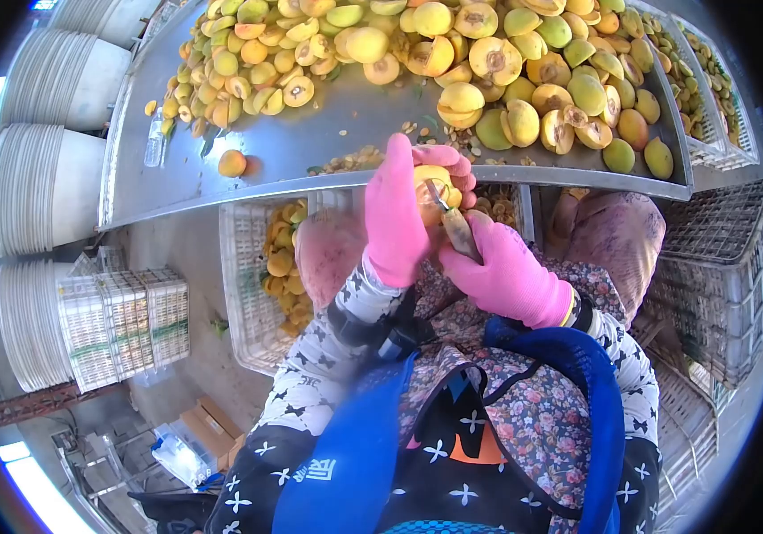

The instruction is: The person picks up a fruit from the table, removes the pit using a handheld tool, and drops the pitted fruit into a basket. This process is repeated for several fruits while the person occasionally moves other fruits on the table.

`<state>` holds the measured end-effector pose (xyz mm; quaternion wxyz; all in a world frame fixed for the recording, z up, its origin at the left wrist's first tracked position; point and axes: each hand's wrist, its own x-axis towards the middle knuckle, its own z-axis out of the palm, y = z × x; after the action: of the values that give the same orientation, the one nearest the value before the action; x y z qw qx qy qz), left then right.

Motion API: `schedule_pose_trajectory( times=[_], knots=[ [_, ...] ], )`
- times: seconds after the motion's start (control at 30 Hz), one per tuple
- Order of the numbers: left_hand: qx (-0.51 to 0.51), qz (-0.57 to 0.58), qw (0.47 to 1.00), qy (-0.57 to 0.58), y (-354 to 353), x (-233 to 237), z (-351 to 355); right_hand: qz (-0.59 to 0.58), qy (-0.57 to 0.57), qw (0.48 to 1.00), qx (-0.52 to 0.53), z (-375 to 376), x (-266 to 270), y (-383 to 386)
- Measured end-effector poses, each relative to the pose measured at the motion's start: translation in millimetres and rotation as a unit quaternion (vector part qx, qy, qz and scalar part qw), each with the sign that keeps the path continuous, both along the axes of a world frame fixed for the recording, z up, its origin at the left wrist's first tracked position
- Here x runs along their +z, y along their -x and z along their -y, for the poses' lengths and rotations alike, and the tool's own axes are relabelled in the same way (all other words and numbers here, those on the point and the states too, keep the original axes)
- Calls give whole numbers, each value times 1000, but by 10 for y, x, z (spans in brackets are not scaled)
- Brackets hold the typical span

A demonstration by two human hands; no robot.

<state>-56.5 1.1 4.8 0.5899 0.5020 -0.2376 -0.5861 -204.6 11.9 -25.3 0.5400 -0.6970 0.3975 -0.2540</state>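
My left hand (397, 218), in a pink glove, cups a cut yellow peach (426, 185) with the fingers curled round its far side and the thumb upright at the left. In my right hand (513, 274), also pink-gloved, is a small knife (460, 233) with a worn handle. Its short metal blade points up and left, its tip at the peach's cut face. Both hands are close together over my lap, at the near edge of the metal table (292, 169). Pits and scraps (353, 160) lie on the table just beyond the hands.
Halved and whole peaches (497, 62) are heaped across the table's far side. One whole peach (232, 163) and a clear bottle (155, 138) sit at the left. Below the table stands a crate of peaches (252, 285). Stacked crates (711, 276) rise at right, stacked white tubs (21, 191) at left.
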Motion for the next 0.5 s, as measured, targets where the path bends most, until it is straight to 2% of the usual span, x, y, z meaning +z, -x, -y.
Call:
schedule_pose_trajectory(
  times=[0.07, 0.1, 0.17, 0.2, 0.23, 0.27, 0.3, 0.33, 0.43, 0.5],
  knots=[
    [-164, 121, 975, 87, -244, -41, 128, -3, -23, 1000, 3, 1, -17, 8],
    [-241, 179, 945, 129, -314, -69, 159, 12, 14, 1000, -1, 3, -64, 8],
    [-210, 188, 951, 128, -294, -105, 143, 46, 85, 995, -11, -17, -186, -11],
    [-195, 193, 953, 127, -270, -117, 138, 81, -78, 994, 8, -18, -103, -17],
    [-92, 169, 974, 120, -151, -114, 110, 116, -236, 964, 27, 14, 59, -21],
    [10, 143, 983, 112, 50, -108, 39, 150, -387, 909, 45, 39, 166, -14],
    [108, 114, 982, 103, 163, -108, -3, 172, -405, 896, 64, 54, 188, 3],
    [92, 82, 986, 109, 142, -115, -11, 193, -422, 882, 82, 65, 195, 28],
    [-143, 42, 985, 91, -155, 36, 12, 185, -446, 866, 132, 150, 253, 123],
    [-170, 90, 973, 129, -166, 107, 20, 187, -438, 868, 141, 145, 283, 124]
  ],
)
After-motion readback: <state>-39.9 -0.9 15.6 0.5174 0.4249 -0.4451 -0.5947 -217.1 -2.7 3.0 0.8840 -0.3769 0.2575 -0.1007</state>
